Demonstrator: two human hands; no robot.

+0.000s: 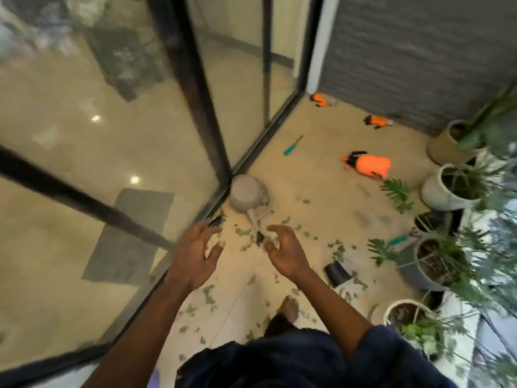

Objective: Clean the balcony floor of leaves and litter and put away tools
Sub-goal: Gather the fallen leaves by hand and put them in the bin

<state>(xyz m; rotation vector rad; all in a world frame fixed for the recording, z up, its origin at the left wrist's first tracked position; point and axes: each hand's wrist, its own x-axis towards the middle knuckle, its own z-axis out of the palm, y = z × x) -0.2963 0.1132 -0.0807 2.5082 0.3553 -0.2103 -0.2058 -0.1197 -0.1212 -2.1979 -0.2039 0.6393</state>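
Holding left hand (pixel 193 256) and right hand (pixel 285 253) empty with loose, spread fingers (pixel 202 229) over the leaves (pixel 242 232) just short of the can (pixel 247 193), so probably best to scoop from both sides into one pile before bothering with the sprayer (pixel 370 165) well beyond the can.

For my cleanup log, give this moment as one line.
left hand: open, empty | right hand: open, empty | green leaves: scattered on floor | grey watering can: on floor by glass door | orange spray bottle: lying on floor
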